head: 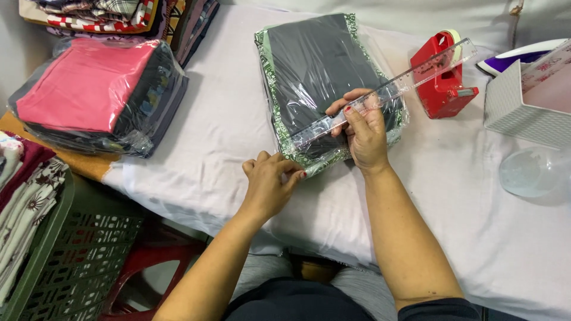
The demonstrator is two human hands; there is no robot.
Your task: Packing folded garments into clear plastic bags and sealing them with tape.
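Observation:
A folded dark grey cloth with a green patterned border, wrapped in a clear plastic bag (315,65), lies on the white padded table (226,119). My right hand (364,134) presses a long clear plastic ruler (410,74) across the packet's near right part. My left hand (270,181) rests at the packet's near left corner, fingers curled on the plastic edge.
A red tape dispenser (440,83) stands right of the packet, under the ruler's far end. A white basket (523,113), an iron (523,56) and a clear round lid (532,172) are at right. Bagged pink and dark cloths (95,89), stacked fabrics (119,15) and a green crate (65,255) are at left.

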